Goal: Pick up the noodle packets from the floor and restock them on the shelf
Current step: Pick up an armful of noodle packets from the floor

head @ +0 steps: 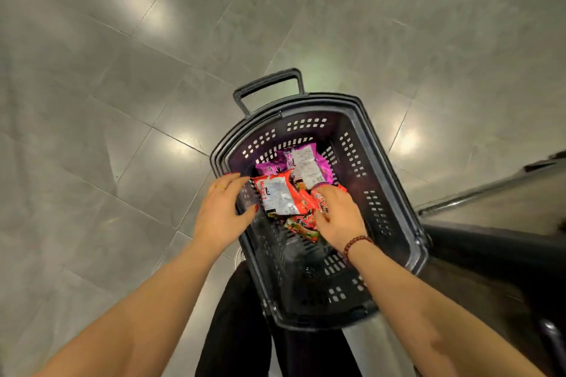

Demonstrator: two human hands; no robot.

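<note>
Down inside the dark perforated plastic shopping basket [382, 162], which stands on the grey tiled floor [122, 101], lie the noodle packets. The left hand [222, 211] brackets the left edge of a red-and-white noodle packet [281, 196] between thumb and fairly straight fingers; whether it truly grips, I cannot tell. The right hand [340, 220] curls its fingers around a second red packet [318, 197]. 2 purple packets [306, 165] lie just behind.
</note>
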